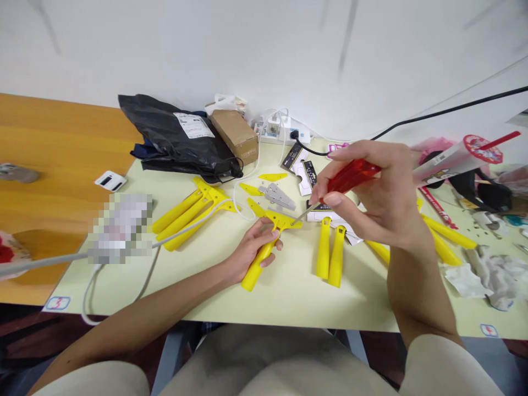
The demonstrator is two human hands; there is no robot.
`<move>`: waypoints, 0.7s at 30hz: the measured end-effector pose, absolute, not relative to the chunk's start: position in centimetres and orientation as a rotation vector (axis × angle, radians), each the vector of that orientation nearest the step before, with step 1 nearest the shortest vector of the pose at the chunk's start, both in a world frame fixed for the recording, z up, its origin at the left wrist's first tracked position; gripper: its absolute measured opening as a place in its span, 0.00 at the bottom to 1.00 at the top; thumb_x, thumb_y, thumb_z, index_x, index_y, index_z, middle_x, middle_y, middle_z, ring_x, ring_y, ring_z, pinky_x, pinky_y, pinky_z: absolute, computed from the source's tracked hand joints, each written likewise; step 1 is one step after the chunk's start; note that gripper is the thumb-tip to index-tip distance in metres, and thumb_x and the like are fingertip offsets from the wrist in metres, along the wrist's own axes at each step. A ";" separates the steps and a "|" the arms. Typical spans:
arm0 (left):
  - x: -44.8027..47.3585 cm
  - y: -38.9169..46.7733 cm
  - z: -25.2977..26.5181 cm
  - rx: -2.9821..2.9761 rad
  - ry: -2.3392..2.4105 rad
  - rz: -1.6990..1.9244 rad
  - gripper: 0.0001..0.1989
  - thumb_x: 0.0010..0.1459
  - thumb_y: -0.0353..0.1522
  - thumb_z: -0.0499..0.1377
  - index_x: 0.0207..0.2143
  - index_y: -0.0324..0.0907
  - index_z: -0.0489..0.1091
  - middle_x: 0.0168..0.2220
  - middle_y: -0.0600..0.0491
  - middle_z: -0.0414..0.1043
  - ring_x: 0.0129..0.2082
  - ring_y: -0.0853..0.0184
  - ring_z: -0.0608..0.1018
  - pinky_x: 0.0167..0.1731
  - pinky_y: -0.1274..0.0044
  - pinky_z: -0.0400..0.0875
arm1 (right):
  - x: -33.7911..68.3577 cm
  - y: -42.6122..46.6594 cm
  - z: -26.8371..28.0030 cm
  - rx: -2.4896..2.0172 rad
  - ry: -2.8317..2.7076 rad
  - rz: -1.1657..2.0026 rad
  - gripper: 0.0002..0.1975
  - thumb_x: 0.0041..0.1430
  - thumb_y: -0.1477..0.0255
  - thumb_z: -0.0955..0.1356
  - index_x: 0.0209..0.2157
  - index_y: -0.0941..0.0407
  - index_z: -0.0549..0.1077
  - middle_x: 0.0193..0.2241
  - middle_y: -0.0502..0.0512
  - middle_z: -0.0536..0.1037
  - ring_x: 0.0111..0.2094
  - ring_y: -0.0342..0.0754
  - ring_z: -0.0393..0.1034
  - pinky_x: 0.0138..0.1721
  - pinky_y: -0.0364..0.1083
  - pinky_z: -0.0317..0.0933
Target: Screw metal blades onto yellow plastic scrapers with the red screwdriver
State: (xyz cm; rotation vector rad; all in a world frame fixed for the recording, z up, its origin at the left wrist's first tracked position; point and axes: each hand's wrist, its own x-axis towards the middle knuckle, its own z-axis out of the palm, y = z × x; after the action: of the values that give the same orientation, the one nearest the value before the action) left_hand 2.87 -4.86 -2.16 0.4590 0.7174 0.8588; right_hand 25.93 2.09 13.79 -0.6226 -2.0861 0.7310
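Observation:
My left hand [252, 242] is closed around a yellow plastic T-shaped scraper handle [253, 273], its wide head pointing away from me. In my right hand [385, 190] is a screwdriver [350, 177] with a red handle, gripped between thumb and fingers. The screwdriver's thin shaft slants down to the right part of the scraper's head, with its tip at or very near a small screw there. Just beyond the head lie grey metal plates [279, 196] and flat yellow pieces [272, 177]. Two loose yellow handles [329, 253] lie to the right.
Finished-looking yellow scrapers [192, 214] lie at left beside a white cable. A black plastic bag [177, 137], a cardboard box [235, 135] and a power strip [280, 130] line the wall. At right stand a drink cup [449, 164] and crumpled tissues [495, 272].

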 end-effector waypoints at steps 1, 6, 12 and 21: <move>2.9 -4.9 -2.1 0.455 0.716 0.853 0.20 0.61 0.36 0.72 0.48 0.46 0.65 0.45 0.54 0.67 0.34 0.72 0.76 0.12 0.88 0.60 | 26.4 1.8 14.3 -0.634 -2.110 0.782 0.27 0.68 0.71 0.72 0.66 0.44 0.68 0.46 0.55 0.79 0.41 0.53 0.78 0.42 0.55 0.79; 3.0 -4.8 -2.0 0.457 0.709 0.840 0.19 0.61 0.36 0.72 0.46 0.46 0.64 0.45 0.55 0.66 0.33 0.73 0.76 0.11 0.88 0.60 | 28.3 1.0 16.7 -0.748 -2.220 0.782 0.25 0.71 0.73 0.70 0.65 0.41 0.72 0.53 0.55 0.82 0.46 0.55 0.81 0.44 0.54 0.80; 3.0 -4.8 -1.9 0.456 0.712 0.793 0.20 0.62 0.37 0.72 0.46 0.46 0.63 0.43 0.55 0.67 0.29 0.74 0.76 0.11 0.88 0.59 | 29.1 2.3 16.8 -0.553 -2.263 0.349 0.30 0.60 0.73 0.79 0.63 0.49 0.77 0.40 0.55 0.85 0.36 0.52 0.79 0.34 0.50 0.75; 2.8 -4.5 -1.9 0.453 0.724 0.779 0.19 0.63 0.36 0.70 0.47 0.46 0.63 0.43 0.55 0.69 0.28 0.74 0.76 0.11 0.88 0.60 | 29.7 2.3 16.8 -0.659 -2.337 0.758 0.35 0.62 0.80 0.76 0.68 0.50 0.69 0.47 0.55 0.86 0.43 0.50 0.82 0.41 0.47 0.79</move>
State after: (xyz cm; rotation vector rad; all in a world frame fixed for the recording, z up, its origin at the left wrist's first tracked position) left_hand 2.77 -4.54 -1.85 0.4532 0.7236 0.7788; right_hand 29.72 2.29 16.77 -0.6588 -2.3373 0.7583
